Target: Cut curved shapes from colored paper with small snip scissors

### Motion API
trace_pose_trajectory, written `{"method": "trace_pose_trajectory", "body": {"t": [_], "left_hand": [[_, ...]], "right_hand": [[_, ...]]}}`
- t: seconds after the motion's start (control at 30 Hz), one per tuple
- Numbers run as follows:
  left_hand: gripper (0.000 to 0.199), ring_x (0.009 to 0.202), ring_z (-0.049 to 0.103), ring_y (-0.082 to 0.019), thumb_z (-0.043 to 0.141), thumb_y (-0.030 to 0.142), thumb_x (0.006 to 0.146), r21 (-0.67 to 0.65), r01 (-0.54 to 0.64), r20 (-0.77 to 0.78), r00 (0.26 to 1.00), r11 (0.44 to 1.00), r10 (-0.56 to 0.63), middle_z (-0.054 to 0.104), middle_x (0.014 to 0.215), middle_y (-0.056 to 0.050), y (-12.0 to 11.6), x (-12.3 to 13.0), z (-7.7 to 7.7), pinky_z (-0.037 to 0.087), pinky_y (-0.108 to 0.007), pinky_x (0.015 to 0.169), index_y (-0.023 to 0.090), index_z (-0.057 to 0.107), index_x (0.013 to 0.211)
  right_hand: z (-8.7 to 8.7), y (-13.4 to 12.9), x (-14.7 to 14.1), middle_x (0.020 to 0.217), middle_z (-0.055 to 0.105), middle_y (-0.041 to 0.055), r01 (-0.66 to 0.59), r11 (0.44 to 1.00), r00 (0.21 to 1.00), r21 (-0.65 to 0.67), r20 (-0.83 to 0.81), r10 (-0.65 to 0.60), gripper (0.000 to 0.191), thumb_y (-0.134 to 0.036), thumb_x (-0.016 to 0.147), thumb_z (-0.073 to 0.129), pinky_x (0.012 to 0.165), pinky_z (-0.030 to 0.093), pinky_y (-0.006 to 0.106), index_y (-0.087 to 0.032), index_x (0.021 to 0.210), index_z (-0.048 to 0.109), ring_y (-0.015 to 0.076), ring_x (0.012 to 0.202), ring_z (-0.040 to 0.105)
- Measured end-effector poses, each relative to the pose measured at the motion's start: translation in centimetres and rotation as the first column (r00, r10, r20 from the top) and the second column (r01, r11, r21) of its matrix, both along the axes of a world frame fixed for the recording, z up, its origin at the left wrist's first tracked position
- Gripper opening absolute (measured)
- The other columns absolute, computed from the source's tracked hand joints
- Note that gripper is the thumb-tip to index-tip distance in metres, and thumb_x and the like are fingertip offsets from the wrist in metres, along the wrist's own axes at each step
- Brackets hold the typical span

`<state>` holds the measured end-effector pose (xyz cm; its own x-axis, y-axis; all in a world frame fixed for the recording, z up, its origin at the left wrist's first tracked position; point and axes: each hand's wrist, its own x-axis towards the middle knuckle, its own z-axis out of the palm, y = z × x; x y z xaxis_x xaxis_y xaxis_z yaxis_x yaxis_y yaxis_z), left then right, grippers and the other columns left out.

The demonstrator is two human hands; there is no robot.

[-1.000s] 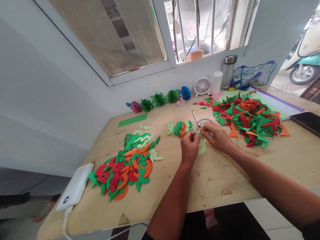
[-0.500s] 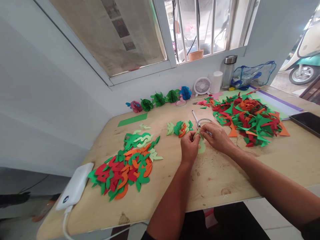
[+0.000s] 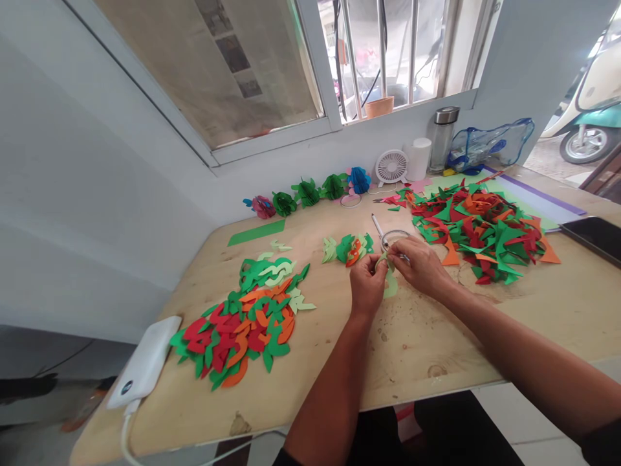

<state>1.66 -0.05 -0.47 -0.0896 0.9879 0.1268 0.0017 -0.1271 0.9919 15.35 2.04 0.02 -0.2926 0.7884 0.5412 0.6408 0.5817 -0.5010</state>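
Note:
My left hand (image 3: 367, 282) and my right hand (image 3: 418, 261) meet over the middle of the table, both closed on a small light green paper piece (image 3: 385, 259). Fingers hide most of it. Just below them a pale green paper piece (image 3: 391, 287) lies on the wood; whether it joins the held one I cannot tell. Past my fingers are a wire ring (image 3: 396, 233) and a white pen (image 3: 377, 224). Left of my hands sits a little group of folded paper pieces (image 3: 350, 250) in green, pale green and orange.
Cut paper shapes (image 3: 242, 323) are heaped on the left, paper scraps (image 3: 485, 230) on the right. Paper flowers (image 3: 307, 192) line the wall beside a small fan (image 3: 392, 167) and a glass bottle (image 3: 442, 140). A power bank (image 3: 145, 362) and a phone (image 3: 594, 238) lie near the sides.

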Motion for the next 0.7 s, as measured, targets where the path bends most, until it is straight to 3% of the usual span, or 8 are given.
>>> {"method": "trace_pose_trajectory", "body": {"t": [0.5, 0.7], "left_hand": [[0.009, 0.051, 0.043, -0.008, 0.062, 0.022, 0.071, 0.044, -0.028, -0.08, 0.996, 0.999, 0.032, 0.054, 0.057, 0.003, 0.0, 0.09, -0.18, 0.032, -0.02, 0.049, 0.014, 0.062, 0.067], [0.008, 0.05, 0.043, -0.008, 0.061, 0.02, 0.07, 0.028, -0.019, -0.034, 0.999, 0.999, 0.02, 0.053, 0.056, 0.003, 0.03, 0.23, -0.07, 0.033, -0.02, 0.049, 0.014, 0.06, 0.065]], "right_hand": [[-0.02, -0.08, -0.18, 0.069, 0.06, 0.0038, 0.012, 0.997, 1.0, 0.079, 0.025, -0.014, 0.013, -0.019, 0.082, 0.051, 0.067, 0.037, 0.03, -0.021, 0.07, 0.055, 0.0189, 0.072, 0.051], [-0.04, -0.18, -0.33, 0.069, 0.062, 0.0037, 0.014, 0.997, 1.0, 0.081, 0.014, -0.016, 0.012, -0.019, 0.082, 0.052, 0.069, 0.039, 0.03, -0.02, 0.071, 0.056, 0.0189, 0.073, 0.052]]}}
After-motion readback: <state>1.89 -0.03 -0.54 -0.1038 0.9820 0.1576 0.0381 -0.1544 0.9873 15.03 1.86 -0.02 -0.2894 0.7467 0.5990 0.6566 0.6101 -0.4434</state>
